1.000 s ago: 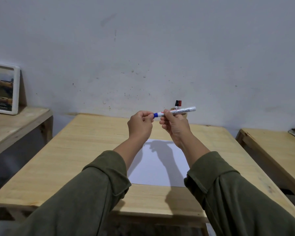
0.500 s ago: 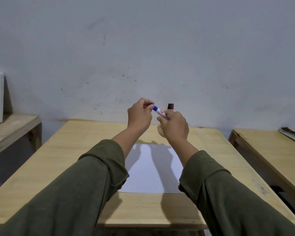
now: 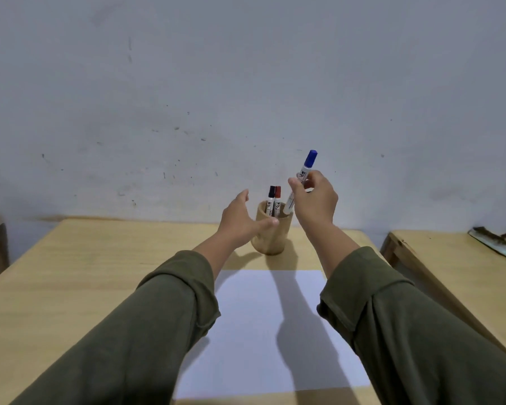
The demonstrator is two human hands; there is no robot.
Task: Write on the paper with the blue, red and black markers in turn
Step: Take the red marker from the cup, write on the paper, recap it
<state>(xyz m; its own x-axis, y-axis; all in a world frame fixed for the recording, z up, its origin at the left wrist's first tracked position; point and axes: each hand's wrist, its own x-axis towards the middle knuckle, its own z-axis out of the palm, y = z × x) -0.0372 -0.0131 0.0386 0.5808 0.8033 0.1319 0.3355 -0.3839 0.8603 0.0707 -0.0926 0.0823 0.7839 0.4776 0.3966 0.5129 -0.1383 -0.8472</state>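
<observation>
Your right hand point(image 3: 314, 204) has its grip closed on the capped blue marker point(image 3: 301, 181), tilted, its lower end just above the wooden cup point(image 3: 270, 235). Its label print is too small to read. Two markers stand in the cup: one black point(image 3: 271, 200), one red point(image 3: 277, 200). Your left hand point(image 3: 240, 220) is spread open beside the cup. One blank paper point(image 3: 254, 331) lies nearer you on the tabletop point(image 3: 85, 273).

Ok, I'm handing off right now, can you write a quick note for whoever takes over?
Right hand: shut on the blue marker, cap on and pointing up, lower end at the rim of the wooden cup.
Left hand: open, empty, beside the cup on its left.
Black marker and red marker stand capped in the cup, behind the paper.
Done: no writing visible on the paper, though the arms hide part of it.
Left: by the look of it, writing in all three colours.
</observation>
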